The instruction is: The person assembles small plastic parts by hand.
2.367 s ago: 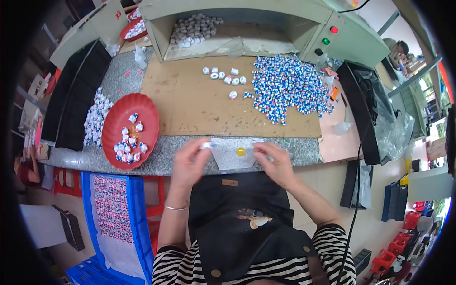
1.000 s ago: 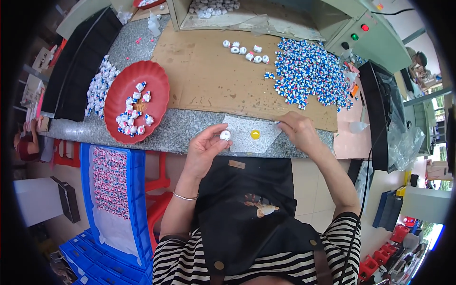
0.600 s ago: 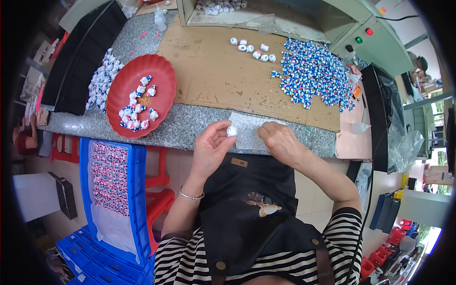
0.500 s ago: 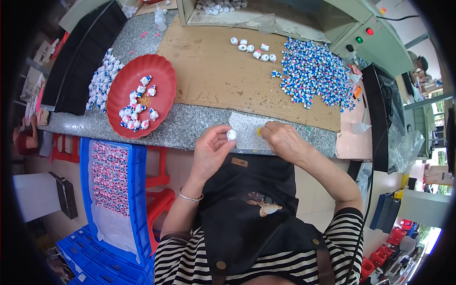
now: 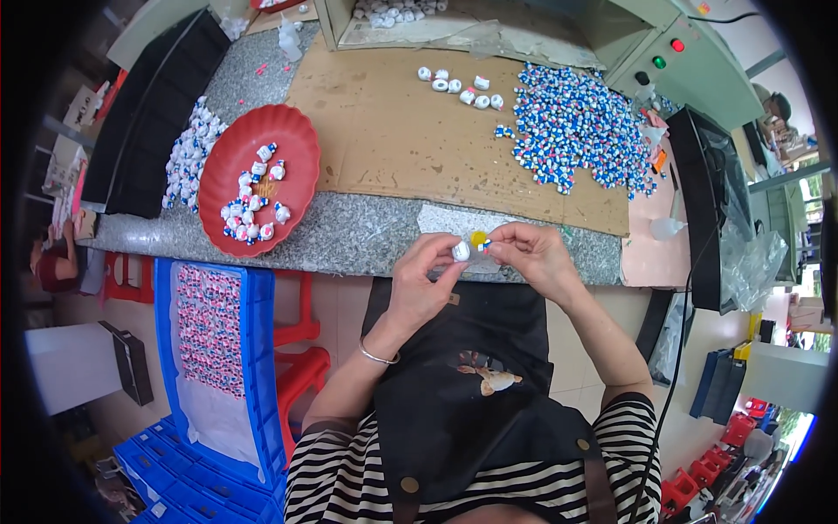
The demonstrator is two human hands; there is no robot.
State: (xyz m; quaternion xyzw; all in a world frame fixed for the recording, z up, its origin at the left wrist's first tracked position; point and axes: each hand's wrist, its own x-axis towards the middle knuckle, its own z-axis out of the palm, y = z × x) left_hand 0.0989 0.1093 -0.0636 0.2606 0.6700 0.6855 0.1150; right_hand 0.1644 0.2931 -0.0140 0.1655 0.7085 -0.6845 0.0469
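Note:
Between the thumb and fingers of my left hand (image 5: 417,281) is a small white rounded piece (image 5: 461,251) with dark marks. My right hand (image 5: 539,260) pinches a tiny blue-and-white piece (image 5: 486,246) close beside it; a small gap seems to lie between the two. Just behind the fingertips sits a small round yellow thing (image 5: 478,237), on or over a pale speckled sheet (image 5: 436,218) at the bench's front edge. What the yellow thing is cannot be made out.
A red scalloped dish (image 5: 301,157) with several white-and-blue figures stands to the left. On the cardboard (image 5: 393,140) lie several white pieces (image 5: 454,86) and a large heap of small blue-and-white pieces (image 5: 572,127). Blue crates (image 5: 257,349) and red stools (image 5: 301,375) are below the bench.
My left hand has moved right with the white piece. My right hand has turned, its fingertips now showing the blue-and-white piece beside the yellow thing. The hands are closer together.

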